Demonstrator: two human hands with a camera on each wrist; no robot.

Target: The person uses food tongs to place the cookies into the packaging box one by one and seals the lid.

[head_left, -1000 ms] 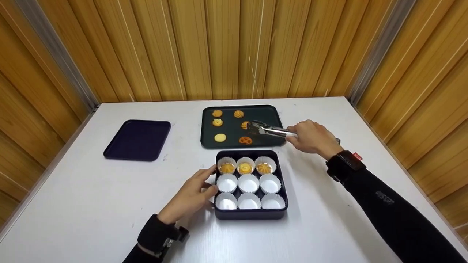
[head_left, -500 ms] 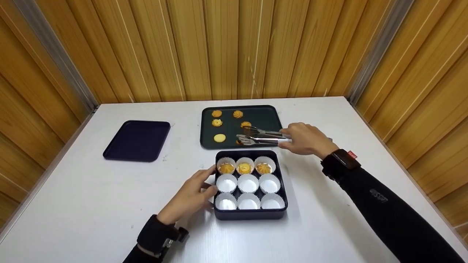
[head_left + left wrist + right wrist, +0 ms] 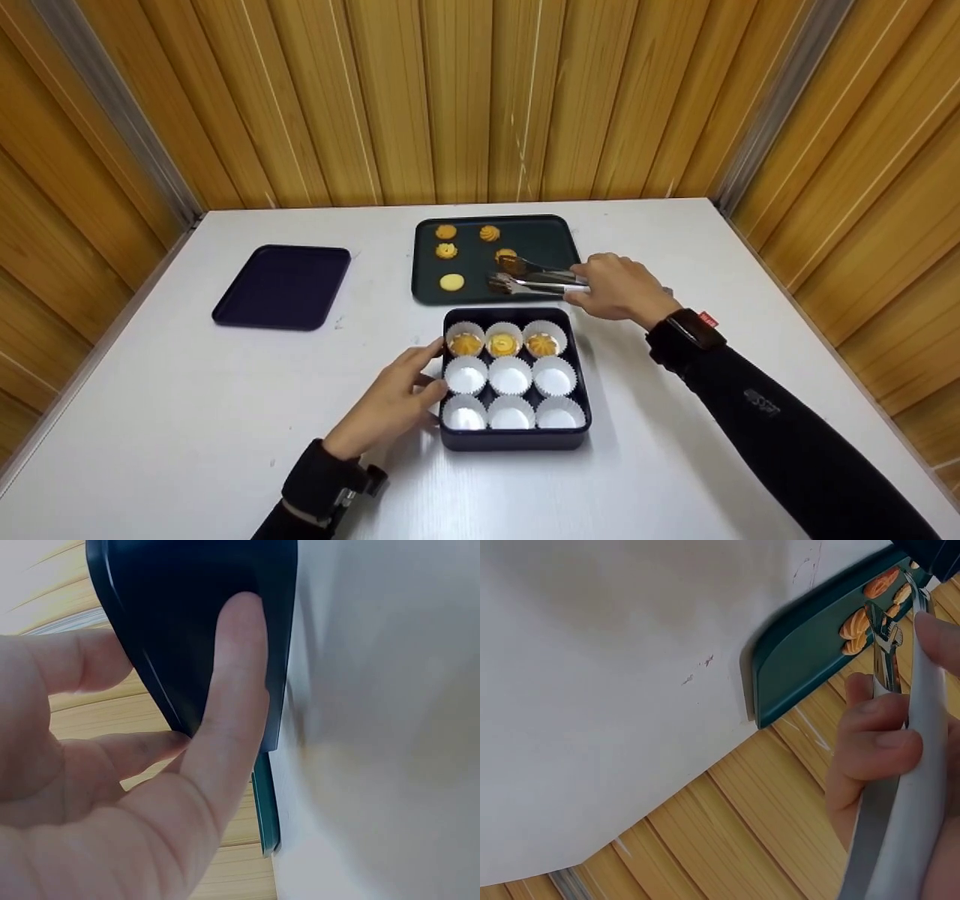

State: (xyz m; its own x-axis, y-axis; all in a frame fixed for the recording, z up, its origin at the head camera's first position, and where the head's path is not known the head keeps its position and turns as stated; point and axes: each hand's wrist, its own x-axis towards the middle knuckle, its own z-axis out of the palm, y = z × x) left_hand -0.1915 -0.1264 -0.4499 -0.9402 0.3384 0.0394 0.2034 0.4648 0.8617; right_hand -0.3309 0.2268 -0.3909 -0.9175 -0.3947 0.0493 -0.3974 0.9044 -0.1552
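Person in black sleeves (image 3: 780,390) works two-handed at a white surface (image 3: 187,405). R. hand (image 3: 616,286) has its fingers curled snugly round metal tongs (image 3: 544,287), whose tips stand apart over the near R. part of a green tray (image 3: 536,240). View's poor there, so can't tell if the tongs touch a cookie. L. hand's (image 3: 386,405) fingers, loosely spread and not wrapped round anything, rest on the L. side of a dark box (image 3: 514,441), just in front of the tray. Box holds 9 white paper cups (image 3: 510,379), 3 rows of 3, w/ one baked cookie (image 3: 503,345) in each far-row cup. On the tray: a pale round cookie (image 3: 451,283) near L., a swirled cookie (image 3: 489,233) at the back. Purple tray (image 3: 285,289) lies well apart at L.; wood-look wall (image 3: 450,105) behind.
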